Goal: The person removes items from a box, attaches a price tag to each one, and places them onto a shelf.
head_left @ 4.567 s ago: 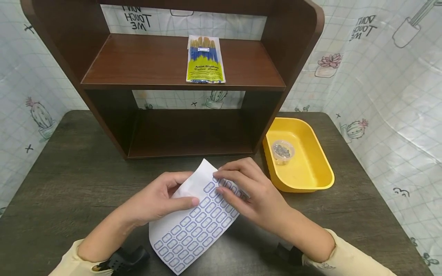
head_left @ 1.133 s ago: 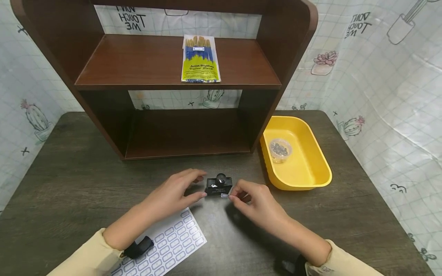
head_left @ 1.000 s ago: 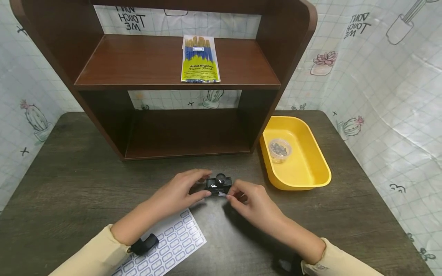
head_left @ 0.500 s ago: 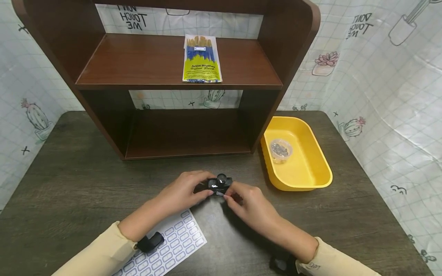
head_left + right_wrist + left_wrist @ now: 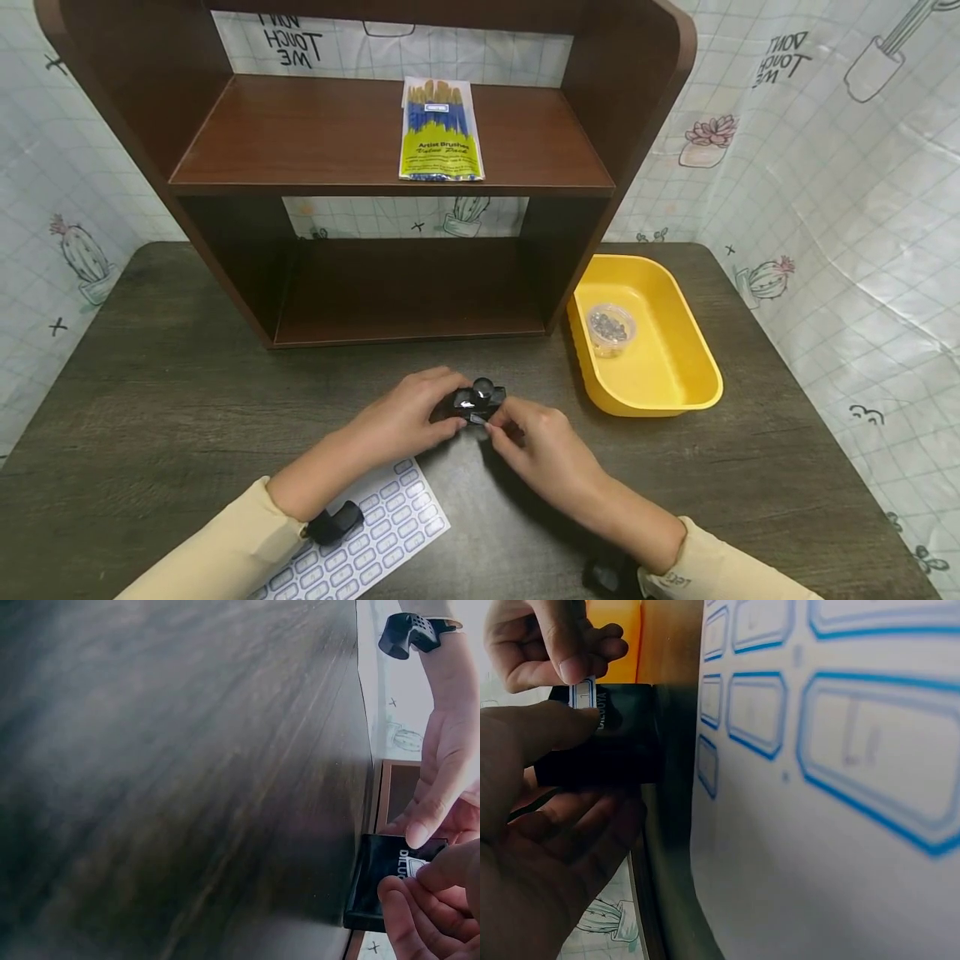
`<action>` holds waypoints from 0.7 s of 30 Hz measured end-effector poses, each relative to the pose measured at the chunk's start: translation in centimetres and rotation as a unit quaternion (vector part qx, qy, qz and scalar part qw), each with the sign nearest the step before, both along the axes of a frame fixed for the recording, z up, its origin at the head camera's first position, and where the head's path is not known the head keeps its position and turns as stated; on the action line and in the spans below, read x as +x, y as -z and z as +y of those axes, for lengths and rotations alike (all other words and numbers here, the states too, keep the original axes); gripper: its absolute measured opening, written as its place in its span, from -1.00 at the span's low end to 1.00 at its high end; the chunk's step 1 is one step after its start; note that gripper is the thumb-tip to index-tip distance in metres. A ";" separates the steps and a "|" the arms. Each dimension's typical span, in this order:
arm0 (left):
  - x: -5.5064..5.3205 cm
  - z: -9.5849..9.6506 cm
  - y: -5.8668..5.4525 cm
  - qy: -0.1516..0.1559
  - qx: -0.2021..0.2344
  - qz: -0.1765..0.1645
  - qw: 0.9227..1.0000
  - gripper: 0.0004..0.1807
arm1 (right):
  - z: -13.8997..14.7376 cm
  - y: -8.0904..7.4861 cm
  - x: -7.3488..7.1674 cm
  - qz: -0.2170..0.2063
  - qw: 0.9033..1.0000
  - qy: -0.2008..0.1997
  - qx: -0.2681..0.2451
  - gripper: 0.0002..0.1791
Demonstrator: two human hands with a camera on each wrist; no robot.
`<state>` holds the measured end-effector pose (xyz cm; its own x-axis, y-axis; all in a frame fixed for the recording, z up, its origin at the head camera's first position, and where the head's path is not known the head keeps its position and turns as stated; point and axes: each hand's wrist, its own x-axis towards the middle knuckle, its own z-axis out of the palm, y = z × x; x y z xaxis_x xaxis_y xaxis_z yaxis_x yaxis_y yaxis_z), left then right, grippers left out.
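A small glossy black box-shaped bottle [image 5: 471, 403] with a round black knob on top stands on the table in front of the shelf. My left hand [image 5: 411, 415] holds its left side, thumb on the front face and fingers behind, as the left wrist view shows. Pale lettering marks that front face in the right wrist view. My right hand [image 5: 542, 433] pinches a small blue-bordered white label sticker [image 5: 583, 693] between thumb and forefinger, against the front of the bottle close to the left thumb. Under my left forearm lies the sheet of label stickers [image 5: 390, 521], partly covered.
A dark brown wooden shelf [image 5: 390, 188] rises behind the hands, with a pack of artist brushes [image 5: 442, 137] on its upper board. On the right, a yellow tray [image 5: 675, 350] contains a clear round tub [image 5: 611, 327] of small grey pieces.
The sticker sheet went from both hands to the table, and the black bottle came in front of me. Since a second ago, my left hand closed on the bottle while the right brought the sticker leftward.
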<state>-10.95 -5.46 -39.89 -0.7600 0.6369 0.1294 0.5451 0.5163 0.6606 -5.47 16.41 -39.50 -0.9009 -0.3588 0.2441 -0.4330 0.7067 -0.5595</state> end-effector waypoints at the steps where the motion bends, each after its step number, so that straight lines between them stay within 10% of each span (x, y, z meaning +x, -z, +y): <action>1: 0.0 0.1 0.0 0.001 -0.001 0.001 1.000 -0.59 | 0.0 0.0 0.0 0.003 1.000 0.001 0.000 -0.82; 21: 0.2 1.0 0.2 -0.018 -0.017 0.013 1.000 -0.64 | -0.4 0.0 0.1 0.006 1.000 0.025 0.017 -0.83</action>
<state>-10.76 -4.50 -40.08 -0.7785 0.6143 0.1287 0.5436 0.5575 0.6275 -5.34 16.02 -39.54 -0.9147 -0.3221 0.2440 -0.4039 0.7465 -0.5288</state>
